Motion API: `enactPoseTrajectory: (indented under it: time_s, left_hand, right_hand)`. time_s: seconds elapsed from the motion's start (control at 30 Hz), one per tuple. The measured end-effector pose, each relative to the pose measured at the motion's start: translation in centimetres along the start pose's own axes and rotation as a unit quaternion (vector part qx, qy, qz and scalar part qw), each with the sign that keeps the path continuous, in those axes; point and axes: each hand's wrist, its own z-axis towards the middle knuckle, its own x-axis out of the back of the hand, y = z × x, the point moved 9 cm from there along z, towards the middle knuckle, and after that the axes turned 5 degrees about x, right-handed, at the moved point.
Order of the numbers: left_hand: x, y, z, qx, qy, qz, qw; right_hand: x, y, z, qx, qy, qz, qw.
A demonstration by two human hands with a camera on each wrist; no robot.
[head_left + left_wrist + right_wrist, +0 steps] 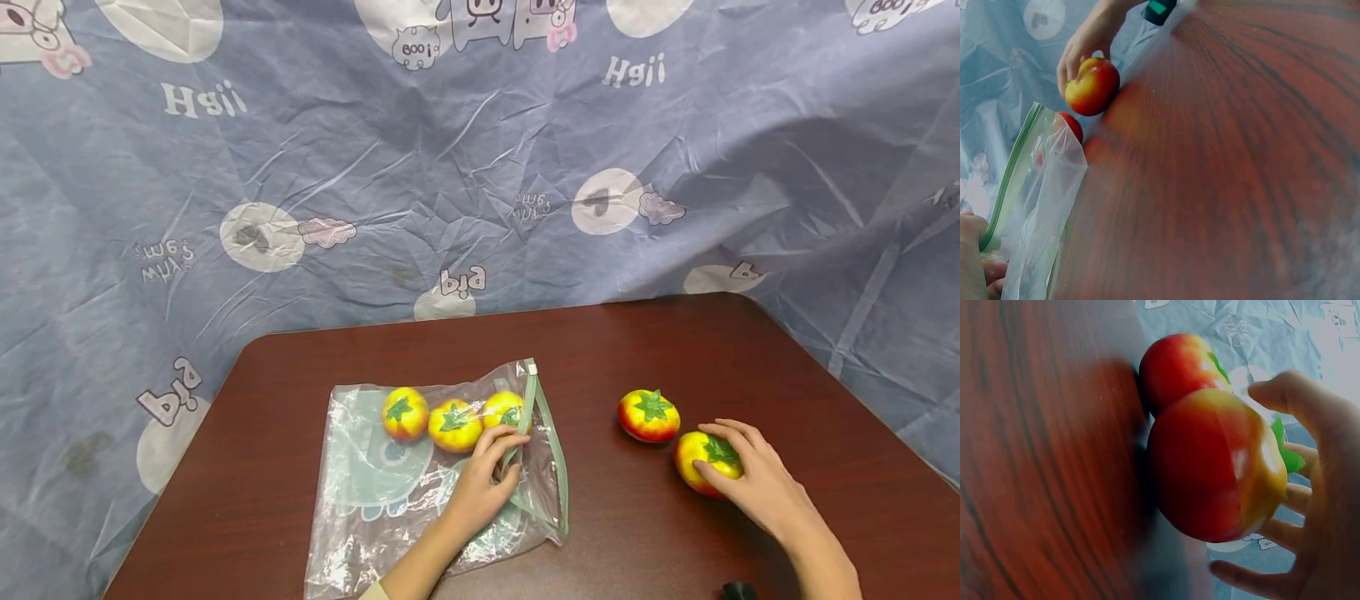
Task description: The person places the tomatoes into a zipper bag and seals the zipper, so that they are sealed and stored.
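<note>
A clear zip bag (352,533) with a green-edged mouth lies flat on the table. Three red-and-yellow fruits with green leafy tops, such as the middle fruit (450,440), are inside it. At the mouth, my left hand (476,485) pinches the bag's green rim between thumb and fingers. To the right, my right hand (772,492) spreads around a similar fruit (1204,469) on the table. In the right wrist view its thumb and fingers stand apart around the leafy top, not closed on it. Another fruit (647,427) sits just beyond, to the left.
The dark wooden table (585,533) reaches back to a blue-grey cloth (420,175) with printed cartoons, hanging behind it. A small black object (740,591) shows at the bottom edge, close to the right forearm.
</note>
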Motion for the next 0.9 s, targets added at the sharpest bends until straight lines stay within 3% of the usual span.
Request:
enactPoseTrajectory:
  time_s: [0.27, 0.5, 0.67, 0.9]
  left_hand:
    - [0.0, 0.1, 0.0, 0.003, 0.0, -0.001, 1.0]
    - [0.0, 0.3, 0.0, -0.005, -0.001, -0.002, 1.0]
    - [0.1, 0.4, 0.0, -0.003, -0.002, 0.0, 1.0]
    - [0.2, 0.4, 0.0, -0.004, 0.003, -0.011, 0.9999]
  right_hand:
    - [-0.8, 0.1, -0.4, 0.016, -0.029, 0.038, 0.9987]
    - [-0.8, 0.4, -0.4, -0.008, -0.034, 0.035, 0.9988]
    - [0.1, 0.7, -0.2, -0.039, 0.006, 0.016, 0.9991]
    - [1.7, 0.3, -0.2, -0.062, 0.108, 0.015, 0.9921]
